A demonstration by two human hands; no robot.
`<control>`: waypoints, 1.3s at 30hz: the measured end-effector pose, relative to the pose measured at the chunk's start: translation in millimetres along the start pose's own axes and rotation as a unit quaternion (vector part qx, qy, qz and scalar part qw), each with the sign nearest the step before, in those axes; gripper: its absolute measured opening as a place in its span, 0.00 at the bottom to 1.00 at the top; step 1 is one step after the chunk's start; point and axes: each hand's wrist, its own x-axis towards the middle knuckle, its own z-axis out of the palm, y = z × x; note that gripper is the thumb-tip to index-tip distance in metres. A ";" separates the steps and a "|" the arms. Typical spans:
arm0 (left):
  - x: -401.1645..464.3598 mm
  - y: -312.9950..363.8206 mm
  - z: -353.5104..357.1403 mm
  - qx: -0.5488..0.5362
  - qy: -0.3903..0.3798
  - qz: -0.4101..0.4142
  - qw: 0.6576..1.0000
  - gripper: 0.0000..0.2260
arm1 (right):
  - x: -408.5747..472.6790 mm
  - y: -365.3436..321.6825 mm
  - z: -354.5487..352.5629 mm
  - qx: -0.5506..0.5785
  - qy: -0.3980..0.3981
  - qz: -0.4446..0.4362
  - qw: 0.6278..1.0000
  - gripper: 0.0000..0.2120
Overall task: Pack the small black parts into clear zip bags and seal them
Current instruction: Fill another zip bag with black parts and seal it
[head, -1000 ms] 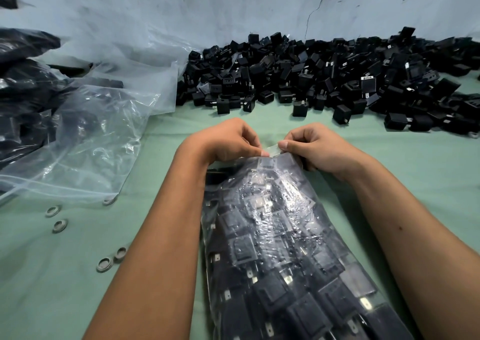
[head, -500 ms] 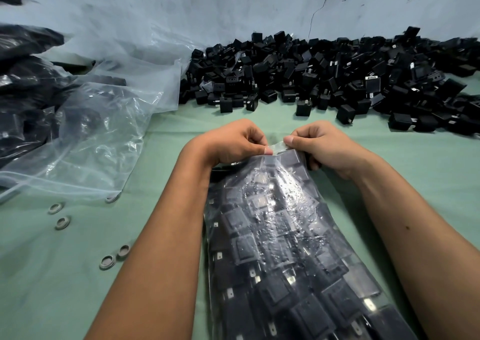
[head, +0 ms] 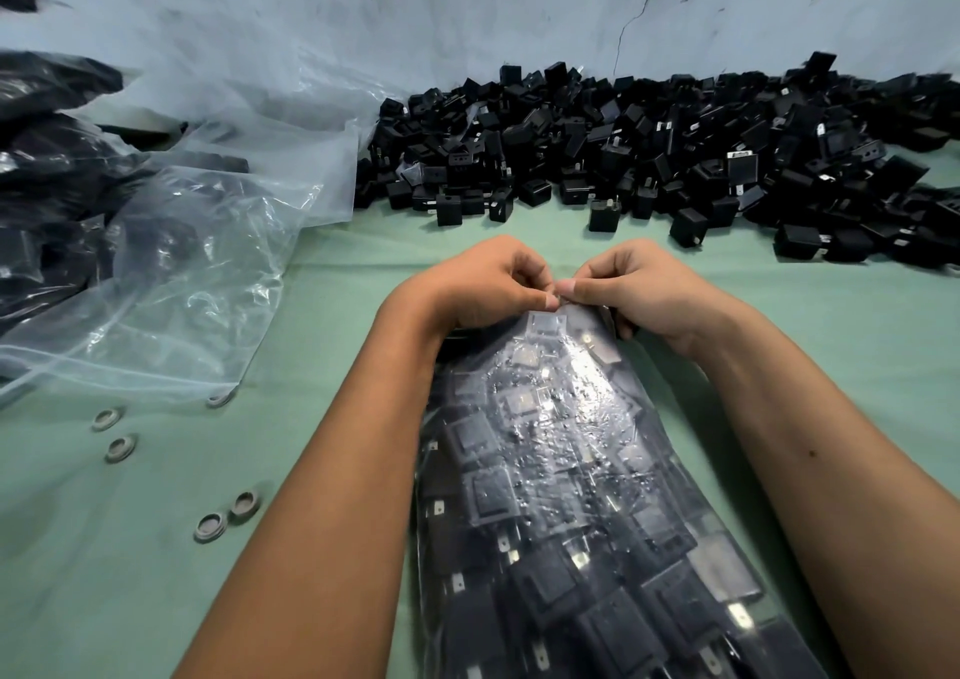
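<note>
Between the forearms on the desk (head: pixel 322 315) lies a filled zip bag (head: pixel 561 470); left hand (head: pixel 478 283) and right hand (head: pixel 639 289) pinch its mouth, sealing. Loose black parts (head: pixel 675 159) remain unpacked, empty bags (head: pixel 197 263) beside.

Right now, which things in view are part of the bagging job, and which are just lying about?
In the job:
- filled zip bag, its top pinched by left hand and right hand
- loose black parts
- empty clear bags

Lying about:
- small metal rings on the green table
- dark bagged stock, far left
</note>
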 end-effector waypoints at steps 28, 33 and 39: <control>-13.8 -5.3 -11.1 -0.027 0.008 -0.017 0.999 0.10 | -9.7 -9.0 -2.3 0.066 0.005 0.019 0.998 0.12; -15.5 -16.4 -21.1 -0.013 -0.015 -0.041 0.999 0.07 | -9.0 -7.3 -3.5 0.066 0.008 0.024 0.997 0.12; -14.1 -14.4 -17.0 -0.015 -0.030 -0.027 0.999 0.08 | -6.0 -4.9 -6.1 0.049 -0.002 0.024 0.999 0.12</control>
